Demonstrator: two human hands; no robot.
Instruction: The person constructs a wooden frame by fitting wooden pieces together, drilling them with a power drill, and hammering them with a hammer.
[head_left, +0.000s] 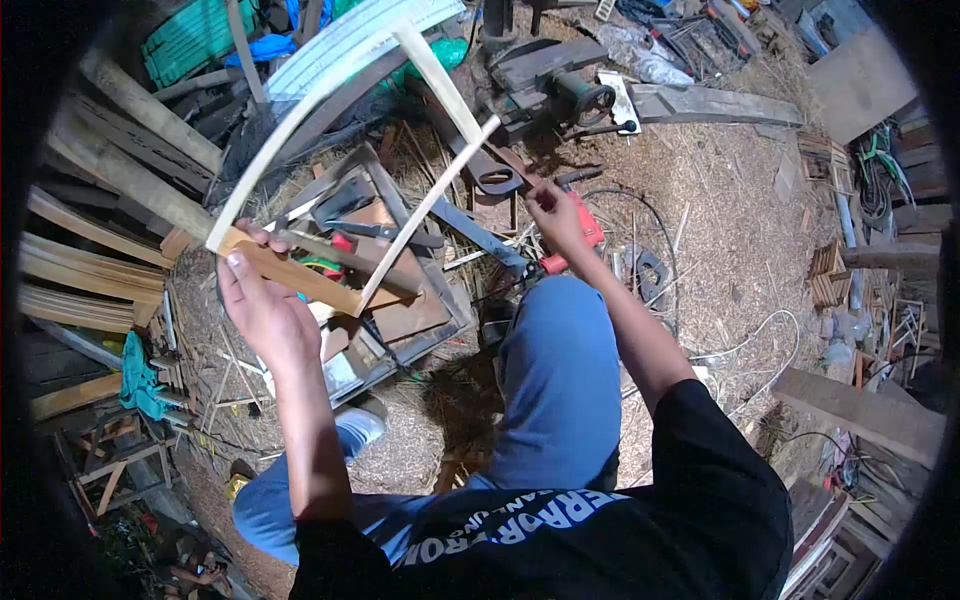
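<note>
My left hand (268,315) is closed around the wide lower board of a pale wooden frame (440,205), thumb on its near face. The frame has a long curved strip, a short crosspiece and a straight strip, and is raised above a tool box (437,340). My right hand (555,215) is apart from the frame, its fingers pinched together. A thin brown strip runs up to those fingertips, but whether they grip it is unclear. Just beside this hand lies a red power tool (588,222). A handsaw's dark handle (497,180) shows to its left.
A bench vise (580,98) stands at the back. Curved boards (90,270) are stacked at left. Wood shavings (720,210) cover the floor, crossed by a white cable (795,335). A thick timber beam (860,412) juts in at right. Another person (205,575) shows at lower left.
</note>
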